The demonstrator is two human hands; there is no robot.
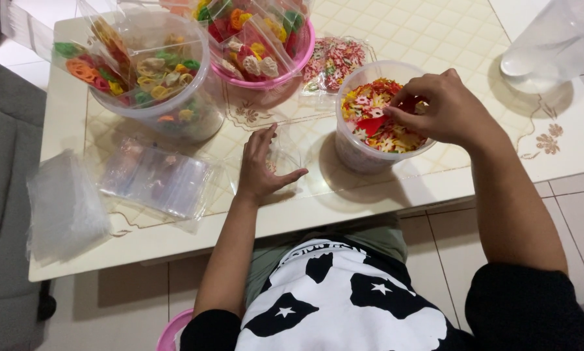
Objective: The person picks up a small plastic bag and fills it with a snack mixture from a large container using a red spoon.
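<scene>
Lying at the left edge of the counter point(175, 240) is a pile of clear plastic bags point(64, 208), then a stack of small zip bags point(155, 179). Behind them stand a clear tub point(158, 71) and a pink bowl point(266, 45), both holding bagged coloured crackers. The left hand point(260, 166) rests half open, fingers spread, on a small clear bag point(282, 159). The right hand point(444, 107) dips into a clear round container point(370, 140) of red, yellow and green cracker pieces, fingertips pinched on a few of them. A clear jug point(558, 39) stands far right.
</scene>
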